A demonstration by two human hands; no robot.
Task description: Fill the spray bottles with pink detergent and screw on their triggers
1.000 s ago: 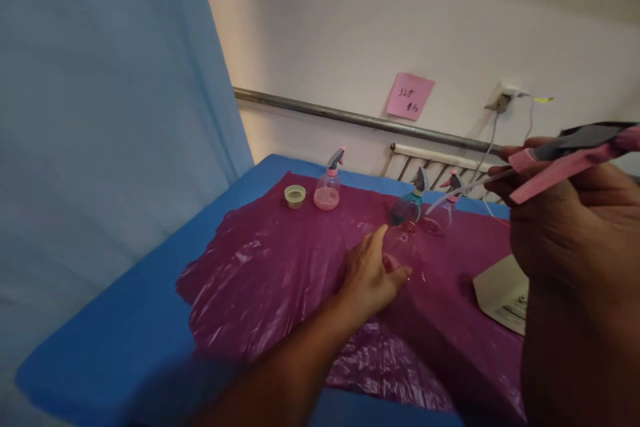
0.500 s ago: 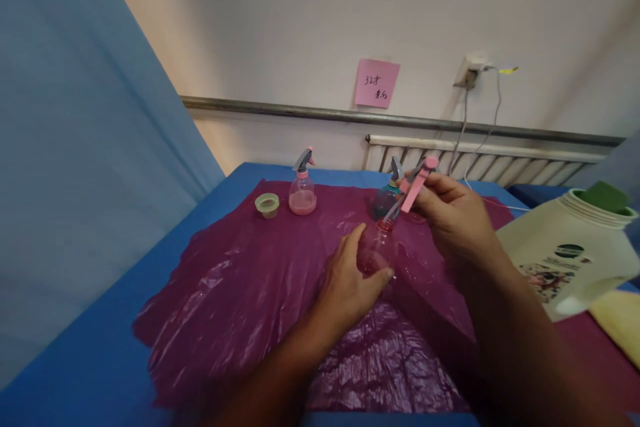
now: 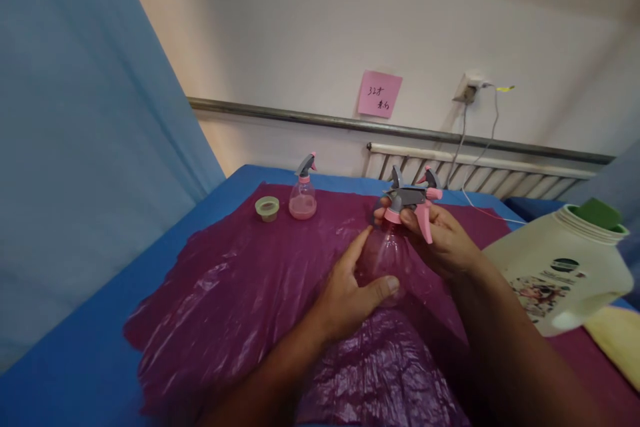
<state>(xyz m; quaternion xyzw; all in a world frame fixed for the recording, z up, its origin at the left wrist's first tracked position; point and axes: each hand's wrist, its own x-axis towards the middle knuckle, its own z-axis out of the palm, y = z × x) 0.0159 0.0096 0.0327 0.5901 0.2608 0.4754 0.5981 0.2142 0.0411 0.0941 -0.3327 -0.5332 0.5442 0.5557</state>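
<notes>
Wine-coloured plastic sheeting (image 3: pixel 240 293), wrinkled and glossy, lies over a blue-covered table (image 3: pixel 105 327), and a clear spray bottle (image 3: pixel 385 257) appears to stand on it, held by a person's two bare hands. The left hand (image 3: pixel 353 293) is half open, curved around the bottle's body with the thumb across the front. The right hand (image 3: pixel 443 240) is nearly closed, fingers and thumb pinching the pink collar of a grey-and-pink trigger head (image 3: pixel 407 199), which sits on the bottle's neck with its nozzle pointing right. Whether the collar's threads are engaged cannot be seen. If it sits crooked, it could cross-thread and leak, or the head could come loose when lifted. The left hand's light-looking grip might let the smooth bottle spin as the collar turns; squeezing harder could dent its thin wall. Any liquid inside is hard to tell against the sheet. Loose folds underneath could make the base rock. Two more trigger heads (image 3: pixel 431 177) rise close behind, where a sideways knock might tip their bottles. Near the right forearm, a cream plastic jug (image 3: pixel 555 267) stands uncapped, something green in its mouth; a swinging elbow could bump it.
</notes>
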